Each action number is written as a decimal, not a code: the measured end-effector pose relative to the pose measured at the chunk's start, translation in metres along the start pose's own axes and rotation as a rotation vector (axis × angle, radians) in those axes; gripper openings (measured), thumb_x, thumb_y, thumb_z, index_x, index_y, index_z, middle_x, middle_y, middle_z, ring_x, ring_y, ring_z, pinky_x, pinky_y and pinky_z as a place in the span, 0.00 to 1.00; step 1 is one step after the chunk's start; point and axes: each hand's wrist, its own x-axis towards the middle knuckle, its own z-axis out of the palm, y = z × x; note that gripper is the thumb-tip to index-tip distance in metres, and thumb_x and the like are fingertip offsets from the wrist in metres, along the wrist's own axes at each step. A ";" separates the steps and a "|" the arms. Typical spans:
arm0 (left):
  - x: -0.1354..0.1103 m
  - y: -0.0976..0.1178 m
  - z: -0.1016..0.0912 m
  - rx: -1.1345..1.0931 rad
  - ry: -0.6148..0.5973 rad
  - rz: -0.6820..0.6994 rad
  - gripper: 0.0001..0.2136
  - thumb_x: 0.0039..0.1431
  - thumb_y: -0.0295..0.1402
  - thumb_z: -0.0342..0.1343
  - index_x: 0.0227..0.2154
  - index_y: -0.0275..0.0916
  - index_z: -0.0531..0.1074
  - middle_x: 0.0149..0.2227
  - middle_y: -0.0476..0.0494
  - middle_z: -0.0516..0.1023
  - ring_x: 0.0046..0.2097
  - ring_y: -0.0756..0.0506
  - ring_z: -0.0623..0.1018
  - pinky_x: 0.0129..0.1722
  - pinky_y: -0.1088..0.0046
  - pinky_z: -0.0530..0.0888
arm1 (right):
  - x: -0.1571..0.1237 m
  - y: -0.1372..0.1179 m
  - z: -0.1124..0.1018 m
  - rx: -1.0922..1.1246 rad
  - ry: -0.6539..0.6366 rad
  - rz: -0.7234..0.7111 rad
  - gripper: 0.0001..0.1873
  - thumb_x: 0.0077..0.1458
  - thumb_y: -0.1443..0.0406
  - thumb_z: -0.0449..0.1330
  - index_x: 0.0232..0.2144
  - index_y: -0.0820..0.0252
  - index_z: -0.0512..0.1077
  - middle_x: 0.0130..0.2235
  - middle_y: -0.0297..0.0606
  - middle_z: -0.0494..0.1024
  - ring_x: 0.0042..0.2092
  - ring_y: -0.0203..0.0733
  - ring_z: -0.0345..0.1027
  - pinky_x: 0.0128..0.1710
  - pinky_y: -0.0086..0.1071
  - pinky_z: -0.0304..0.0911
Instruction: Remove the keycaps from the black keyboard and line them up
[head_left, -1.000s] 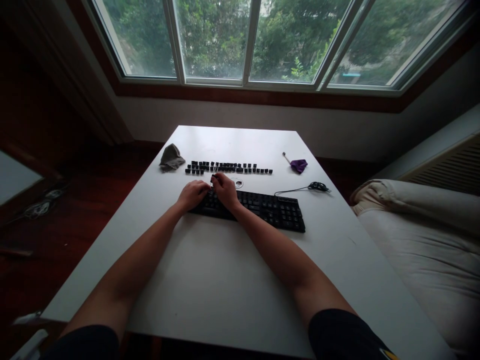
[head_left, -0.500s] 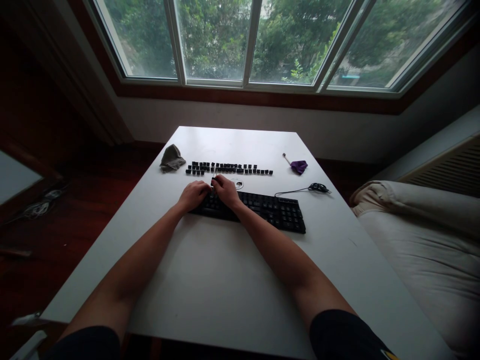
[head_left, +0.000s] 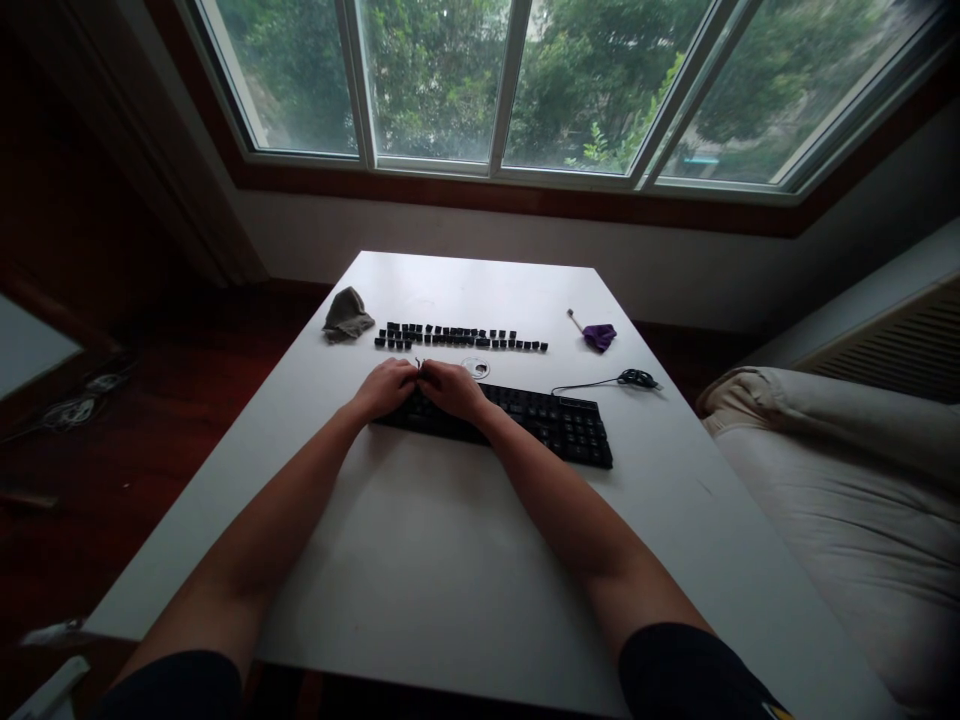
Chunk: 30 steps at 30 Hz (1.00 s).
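Observation:
A black keyboard [head_left: 559, 425] lies across the white table, its left part under my hands. My right hand [head_left: 454, 388] is closed over its upper left area, pinching what looks like a wire keycap puller [head_left: 418, 362]; only a thin bit of it shows. Right against those fingertips, my left hand [head_left: 386, 388] has its fingers pressed together; whatever they hold is hidden. Behind the keyboard stand rows of loose black keycaps [head_left: 457, 335].
A grey cloth [head_left: 348, 316] sits at the table's far left. Far right are a purple cloth [head_left: 599, 337] with a thin-handled brush [head_left: 574, 320] and the coiled cable [head_left: 637, 379]. A round cable hole [head_left: 475, 368] lies behind the keyboard. A padded seat [head_left: 810, 450] stands to the right.
My right hand has turned and moved slightly left and down, bringing its fingertips against my left hand's. The thin wires that stood above the right fingers are now mostly hidden.

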 end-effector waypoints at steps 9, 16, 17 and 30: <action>-0.001 0.004 -0.006 0.072 -0.017 -0.007 0.11 0.61 0.35 0.51 0.39 0.43 0.79 0.42 0.43 0.78 0.46 0.40 0.73 0.50 0.61 0.70 | -0.005 0.000 -0.002 0.008 0.091 0.032 0.05 0.57 0.63 0.58 0.35 0.57 0.73 0.27 0.33 0.74 0.28 0.37 0.63 0.32 0.29 0.54; -0.002 0.013 -0.011 0.077 -0.076 0.087 0.12 0.57 0.32 0.54 0.42 0.44 0.78 0.43 0.42 0.78 0.46 0.39 0.73 0.50 0.60 0.70 | -0.008 0.000 0.001 0.051 0.109 0.110 0.09 0.61 0.58 0.57 0.37 0.55 0.74 0.31 0.35 0.77 0.31 0.39 0.68 0.35 0.29 0.58; -0.002 0.015 -0.011 0.069 -0.089 0.098 0.12 0.57 0.32 0.55 0.43 0.45 0.78 0.43 0.42 0.77 0.45 0.39 0.73 0.49 0.60 0.71 | -0.008 0.000 0.000 0.054 0.106 0.114 0.09 0.61 0.58 0.57 0.37 0.55 0.74 0.32 0.35 0.78 0.32 0.40 0.69 0.36 0.29 0.59; -0.001 0.013 -0.005 0.072 -0.075 0.129 0.11 0.62 0.36 0.54 0.45 0.42 0.75 0.45 0.40 0.75 0.47 0.39 0.72 0.49 0.59 0.70 | -0.009 0.005 0.005 0.127 0.147 0.103 0.10 0.64 0.57 0.55 0.38 0.54 0.73 0.32 0.35 0.78 0.33 0.40 0.71 0.37 0.30 0.60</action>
